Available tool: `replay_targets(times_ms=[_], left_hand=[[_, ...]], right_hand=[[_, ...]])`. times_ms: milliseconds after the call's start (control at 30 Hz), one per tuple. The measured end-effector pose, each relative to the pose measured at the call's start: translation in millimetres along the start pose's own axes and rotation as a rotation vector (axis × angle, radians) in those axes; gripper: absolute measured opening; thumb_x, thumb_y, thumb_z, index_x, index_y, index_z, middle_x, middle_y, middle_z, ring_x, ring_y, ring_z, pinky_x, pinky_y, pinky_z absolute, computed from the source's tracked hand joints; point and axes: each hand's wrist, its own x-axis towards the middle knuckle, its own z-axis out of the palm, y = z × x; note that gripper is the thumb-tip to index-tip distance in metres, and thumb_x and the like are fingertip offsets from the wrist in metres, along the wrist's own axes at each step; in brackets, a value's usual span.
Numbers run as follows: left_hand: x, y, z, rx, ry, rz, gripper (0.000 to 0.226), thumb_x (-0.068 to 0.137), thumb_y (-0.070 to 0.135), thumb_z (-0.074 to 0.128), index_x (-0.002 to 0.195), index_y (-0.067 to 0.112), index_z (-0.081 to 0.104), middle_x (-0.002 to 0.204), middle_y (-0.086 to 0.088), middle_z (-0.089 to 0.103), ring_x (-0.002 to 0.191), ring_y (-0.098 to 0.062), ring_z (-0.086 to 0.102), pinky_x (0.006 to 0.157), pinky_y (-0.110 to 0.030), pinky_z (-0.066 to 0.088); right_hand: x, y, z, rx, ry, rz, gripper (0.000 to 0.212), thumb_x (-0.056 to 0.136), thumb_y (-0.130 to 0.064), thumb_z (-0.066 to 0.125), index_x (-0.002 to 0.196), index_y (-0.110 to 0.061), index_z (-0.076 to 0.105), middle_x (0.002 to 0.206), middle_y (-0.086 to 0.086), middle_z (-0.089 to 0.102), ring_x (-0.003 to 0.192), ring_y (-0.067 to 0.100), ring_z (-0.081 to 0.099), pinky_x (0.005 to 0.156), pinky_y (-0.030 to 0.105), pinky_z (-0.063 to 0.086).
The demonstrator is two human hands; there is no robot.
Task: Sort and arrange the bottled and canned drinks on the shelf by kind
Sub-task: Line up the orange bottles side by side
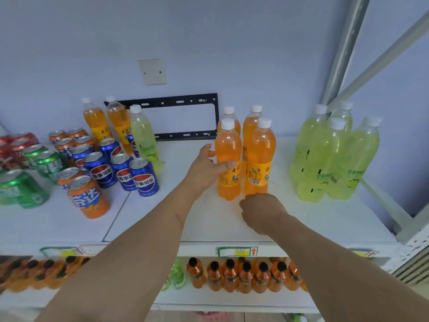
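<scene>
On the white shelf (209,224), my left hand (206,168) grips the front-left orange bottle (228,147) of a cluster of several orange bottles (260,149) at the middle. My right hand (262,211) hovers low just in front of the front-right orange bottle, fingers loosely curled, holding nothing. Several lime-green bottles (334,154) stand grouped at the right. At the back left stand two more orange bottles (95,119) and one lime-green bottle (142,135).
Blue Pepsi cans (144,177), orange Fanta cans (88,198), green Sprite cans (21,189) and red cans (14,147) crowd the shelf's left. A black bracket (185,103) hangs on the wall. The lower shelf holds dark-capped orange bottles (243,275). Metal uprights (343,54) stand right.
</scene>
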Motion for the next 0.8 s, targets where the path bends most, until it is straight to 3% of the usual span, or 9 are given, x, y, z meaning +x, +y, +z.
replay_targets(times_ms=[100,233,300,367,600,800], left_hand=[[-19.3,-17.6,-23.5,0.252,0.077,0.03,0.077,0.087,0.055,0.065,0.15,0.021,0.035,0.148,0.001,0.046,0.131,-0.018,0.047,0.103,-0.035,0.041],[-47.6,-45.4,-85.0,1.076,0.205,0.282,0.044,0.099,0.047,0.046,0.132,0.02,0.055,0.132,-0.002,0.058,0.116,-0.023,0.057,0.089,-0.037,0.049],[-63.5,-56.5,-120.3,1.324,0.208,0.383,0.037,0.102,0.04,0.04,0.12,0.016,0.061,0.119,-0.005,0.063,0.106,-0.027,0.06,0.075,-0.036,0.045],[-78.8,-67.1,-155.8,1.42,0.212,0.413,0.034,0.101,0.037,0.04,0.115,0.015,0.062,0.114,-0.005,0.065,0.102,-0.027,0.06,0.069,-0.035,0.041],[-109.9,-96.8,-268.9,1.443,0.261,0.44,0.03,0.098,0.033,0.046,0.113,0.015,0.066,0.111,-0.006,0.066,0.101,-0.029,0.06,0.076,-0.037,0.043],[-99.0,-102.2,-319.2,1.438,0.327,0.424,0.031,0.099,0.035,0.044,0.115,0.016,0.062,0.114,-0.006,0.065,0.102,-0.027,0.059,0.078,-0.037,0.043]], right_hand=[[9.3,-32.3,-11.8,-0.038,0.02,-0.117,0.023,0.096,-0.014,0.046,0.113,-0.013,0.062,0.111,0.006,0.063,0.101,0.028,0.062,0.075,0.035,0.048],[25.6,-86.1,-36.7,-0.025,0.129,-0.182,0.025,0.098,-0.016,0.041,0.113,-0.014,0.061,0.114,0.006,0.061,0.105,0.027,0.06,0.073,0.033,0.042],[36.6,-118.1,-51.3,-0.03,0.159,-0.213,0.024,0.098,-0.018,0.04,0.111,-0.015,0.061,0.113,0.005,0.061,0.106,0.026,0.059,0.071,0.031,0.037],[47.7,-152.8,-68.1,-0.04,0.185,-0.242,0.024,0.098,-0.019,0.041,0.11,-0.015,0.061,0.112,0.005,0.061,0.104,0.026,0.059,0.072,0.031,0.036],[84.6,-271.1,-131.6,-0.024,0.276,-0.261,0.017,0.094,-0.018,0.049,0.104,-0.017,0.063,0.102,0.005,0.066,0.09,0.025,0.063,0.07,0.034,0.049],[113.8,-305.1,-167.7,-0.067,0.342,-0.155,0.016,0.091,-0.013,0.05,0.102,-0.018,0.062,0.1,0.003,0.064,0.091,0.025,0.063,0.056,0.031,0.037]])
